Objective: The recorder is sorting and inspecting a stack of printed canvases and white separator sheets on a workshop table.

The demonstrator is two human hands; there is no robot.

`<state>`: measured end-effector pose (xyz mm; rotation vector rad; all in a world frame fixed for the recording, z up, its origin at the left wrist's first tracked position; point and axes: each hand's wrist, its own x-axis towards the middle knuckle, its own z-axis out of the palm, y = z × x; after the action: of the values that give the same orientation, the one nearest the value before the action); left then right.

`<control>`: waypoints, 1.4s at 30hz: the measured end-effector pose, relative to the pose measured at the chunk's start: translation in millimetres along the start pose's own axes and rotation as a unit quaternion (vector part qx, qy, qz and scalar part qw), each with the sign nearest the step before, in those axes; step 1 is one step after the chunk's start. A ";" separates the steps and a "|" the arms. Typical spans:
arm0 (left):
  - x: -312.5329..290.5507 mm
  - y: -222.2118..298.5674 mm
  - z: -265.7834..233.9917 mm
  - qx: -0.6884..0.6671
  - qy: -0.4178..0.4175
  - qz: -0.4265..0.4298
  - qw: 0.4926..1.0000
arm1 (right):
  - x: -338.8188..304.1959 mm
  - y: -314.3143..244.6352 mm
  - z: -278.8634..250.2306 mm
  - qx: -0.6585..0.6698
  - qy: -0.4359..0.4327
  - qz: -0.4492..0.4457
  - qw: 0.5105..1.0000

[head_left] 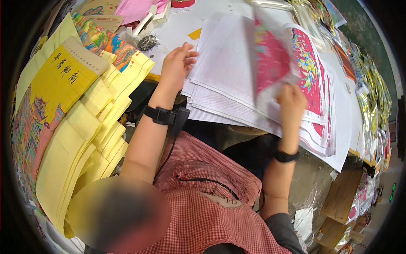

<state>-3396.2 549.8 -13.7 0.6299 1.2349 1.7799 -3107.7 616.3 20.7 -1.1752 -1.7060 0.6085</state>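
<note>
My right hand [292,101] pinches the lower edge of a printed sheet [270,59], which is raised off the pile and smeared by motion. Its print is crimson with coloured patches. Below it lies a stack of white sheets [224,63], several layers deep, at the front of the table. To the right, more sheets with a crimson floral print [308,63] lie fanned out. My left hand [179,63] hovers by the stack's left edge, fingers apart and loosely bent, with nothing visible in it.
Folded yellow printed cloths [80,114] hang thickly at the left. A dark pincushion [148,42] bristling with pins and a small yellow scrap [195,34] lie beyond my left hand. Shiny plastic packets [374,80] crowd the right edge, above cardboard boxes [342,192].
</note>
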 end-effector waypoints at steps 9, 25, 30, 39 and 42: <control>57.0 -4.5 -14.2 0.301 0.295 0.111 0.900 | -11.6 114.4 -184.8 -0.084 0.249 0.177 0.949; 84.1 -18.4 -40.3 0.303 0.386 0.146 0.859 | -31.7 128.0 -164.7 -0.056 0.266 0.129 0.954; 98.2 -22.3 -55.8 0.220 0.272 0.129 0.928 | -33.5 129.2 -161.4 -0.108 0.264 0.130 0.950; 101.0 -6.7 -48.8 0.484 0.313 0.169 0.800 | -35.9 138.6 -171.2 -0.094 0.242 0.154 0.953; 101.1 1.4 -48.0 0.507 0.302 0.136 0.796 | -35.3 141.9 -171.6 -0.116 0.249 0.137 0.952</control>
<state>-3485.4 613.1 -37.3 0.8654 2.7295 1.4476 -2889.1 625.1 -33.5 -1.5942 -1.2141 0.2400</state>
